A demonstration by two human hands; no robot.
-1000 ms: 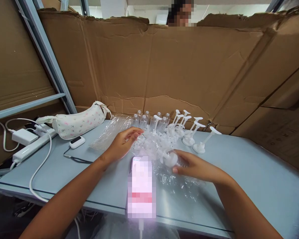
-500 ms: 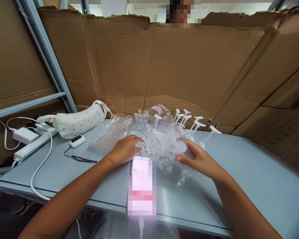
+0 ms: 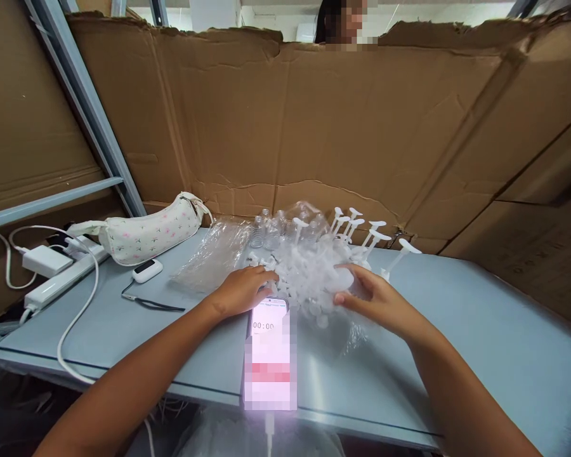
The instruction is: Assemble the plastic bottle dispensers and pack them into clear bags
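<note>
My left hand (image 3: 245,289) rests at the left edge of a pile of small white plastic parts (image 3: 309,270), its thumb and fingers apart just above the top of a lit phone (image 3: 269,349). A white rounded piece (image 3: 342,279) sits between the thumb and fingers of my right hand (image 3: 375,298); its exact kind is unclear. Crumpled clear plastic (image 3: 354,336) lies partly under the pile. Behind stand several clear ribbed bottles (image 3: 271,235). White pump heads (image 3: 354,222) with long stems stick up at the back right of the pile.
A flat clear plastic bag (image 3: 214,254) lies left of the pile. Farther left are a floral pouch (image 3: 152,231), a small white device (image 3: 147,271) with a strap, and a power strip (image 3: 59,273) with cables. Cardboard walls (image 3: 285,127) enclose the table; a person's head shows beyond.
My left hand has shifted slightly to the right and down against the white parts, and the pile looks disturbed. The right hand stays about where it was.
</note>
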